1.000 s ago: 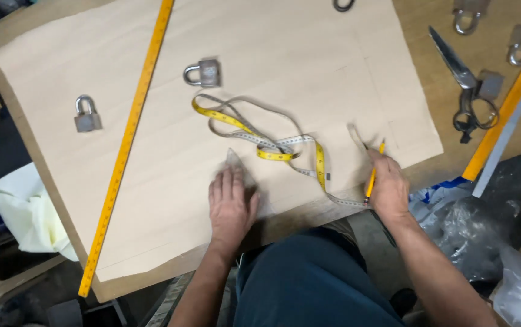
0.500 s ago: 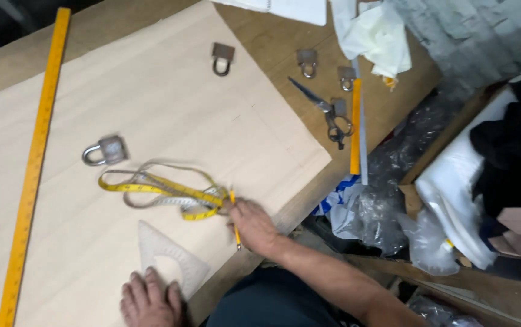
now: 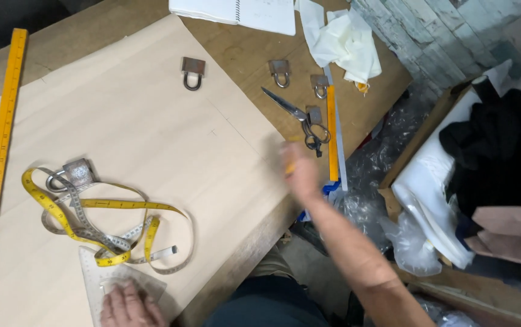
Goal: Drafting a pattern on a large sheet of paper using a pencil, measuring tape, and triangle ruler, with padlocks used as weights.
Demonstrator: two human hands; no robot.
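The right hand (image 3: 300,172) is stretched out over the edge of the tan paper sheet (image 3: 151,121), blurred, its fingers closed on a yellow pencil (image 3: 289,168). Just beyond it lie the scissors (image 3: 300,118) and a yellow ruler (image 3: 332,133) on the wooden table (image 3: 254,54). The left hand (image 3: 128,306) lies flat, fingers spread, on a clear set square (image 3: 100,272) at the near edge. A yellow tape measure (image 3: 100,224) coils just above it, looped around a padlock (image 3: 77,172)
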